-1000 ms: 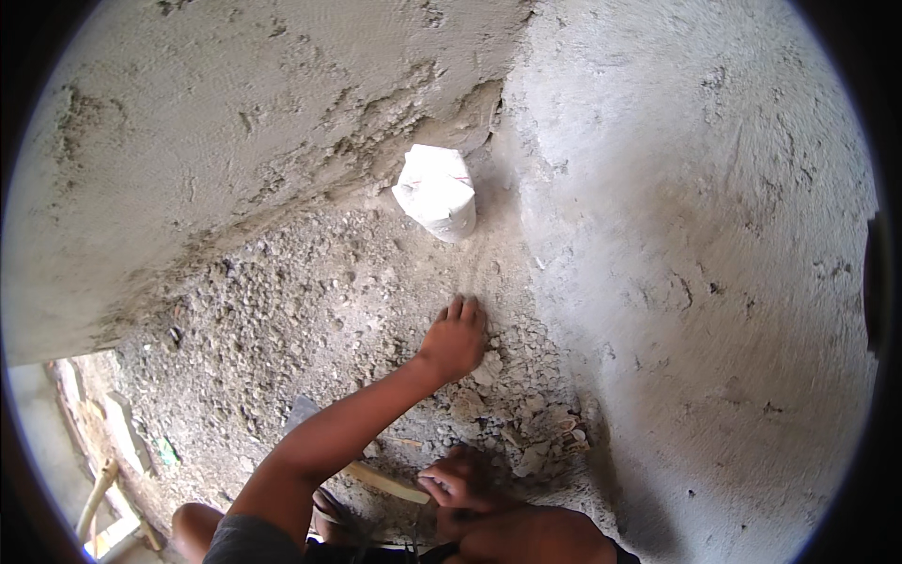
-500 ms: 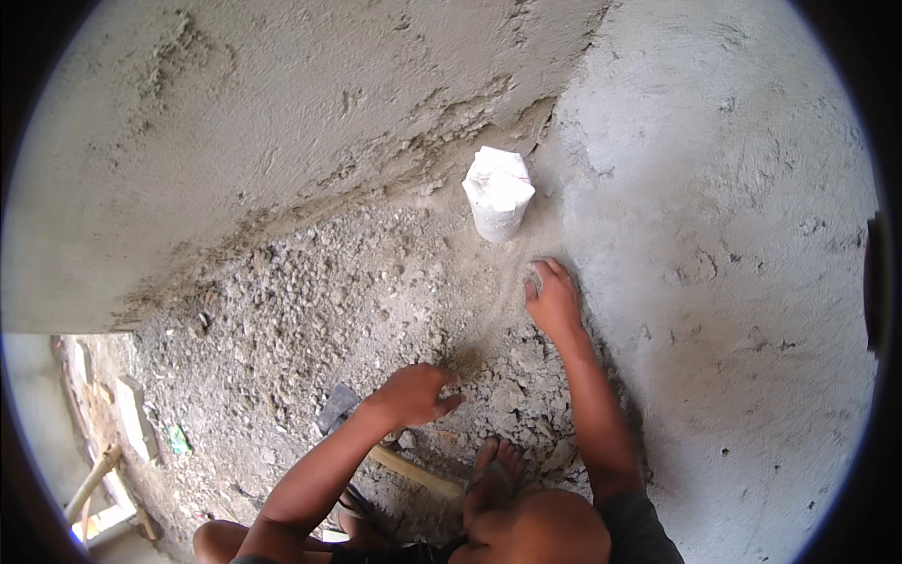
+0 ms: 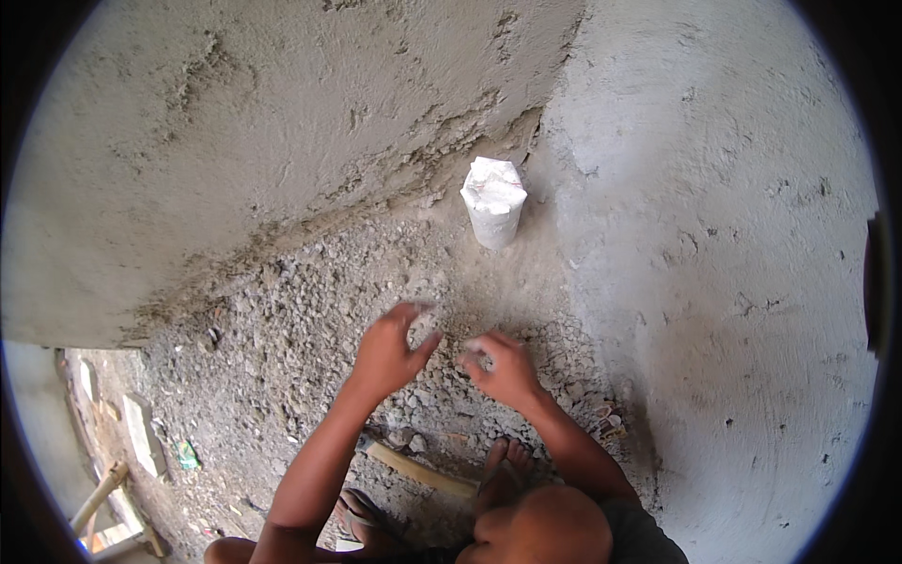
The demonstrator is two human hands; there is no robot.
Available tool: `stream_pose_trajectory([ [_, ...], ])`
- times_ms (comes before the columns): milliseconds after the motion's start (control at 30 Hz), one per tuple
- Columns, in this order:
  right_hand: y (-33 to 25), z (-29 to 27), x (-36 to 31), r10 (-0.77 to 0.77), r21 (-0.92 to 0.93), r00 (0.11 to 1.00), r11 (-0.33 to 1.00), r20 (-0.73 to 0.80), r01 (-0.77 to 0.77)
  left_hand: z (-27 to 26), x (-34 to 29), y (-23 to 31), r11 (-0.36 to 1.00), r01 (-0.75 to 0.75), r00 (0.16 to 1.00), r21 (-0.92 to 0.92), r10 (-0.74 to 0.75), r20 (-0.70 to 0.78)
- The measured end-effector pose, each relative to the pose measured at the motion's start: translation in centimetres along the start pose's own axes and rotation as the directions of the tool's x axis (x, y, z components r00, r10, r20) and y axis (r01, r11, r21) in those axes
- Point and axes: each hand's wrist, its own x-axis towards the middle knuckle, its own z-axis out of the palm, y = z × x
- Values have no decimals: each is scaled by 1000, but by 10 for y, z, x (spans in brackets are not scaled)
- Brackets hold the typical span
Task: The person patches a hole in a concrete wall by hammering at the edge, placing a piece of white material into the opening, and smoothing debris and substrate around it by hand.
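Note:
My left hand (image 3: 387, 350) hovers above loose grey rubble (image 3: 301, 329), its thumb and fingers spread with nothing between them. Close by on its right, my right hand (image 3: 505, 369) is over the rubble too. Its fingers are curved and a gap shows between thumb and forefinger; I see nothing in it, though the tips are slightly blurred. A wooden-handled tool (image 3: 418, 470) lies beneath, near my feet, its head hidden by my left forearm. Beyond both hands stands a short white pipe stub (image 3: 494, 226), its top covered with a white wrapping.
Rough plastered walls rise on the far left (image 3: 282, 113) and on the right (image 3: 714, 282), meeting in a corner behind the pipe stub. A pale block (image 3: 143, 434), a green wrapper (image 3: 188, 456) and a wooden pole (image 3: 99, 493) lie at left. My sandalled foot (image 3: 357, 512) is below.
My right hand has come back from beside the wall toward the middle, over the rubble. My left hand has moved forward and opened wider. The tool's dark head has become hidden.

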Motion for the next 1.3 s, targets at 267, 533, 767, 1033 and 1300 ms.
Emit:
stream_pose_trajectory([
  [267, 12, -94, 163, -116, 165, 645, 919, -755, 359, 26, 192, 25, 862, -9, 937, -507, -170, -305],
  [533, 24, -79, 209, -19, 339, 792, 897, -610, 283, 80, 212, 36, 694, -256, 792, -672, -248, -558],
  [767, 18, -84, 214, 13, 373, 806, 891, -592, 260, 65, 213, 40, 816, -125, 811, -565, -243, -532],
  [1033, 22, -90, 223, -24, 325, 768, 897, -640, 299, 71, 220, 39, 759, -215, 803, -614, -221, -554],
  [1300, 20, -92, 225, -21, 349, 775, 885, -631, 308, 71, 223, 34, 754, -222, 796, -619, -227, -562],
])
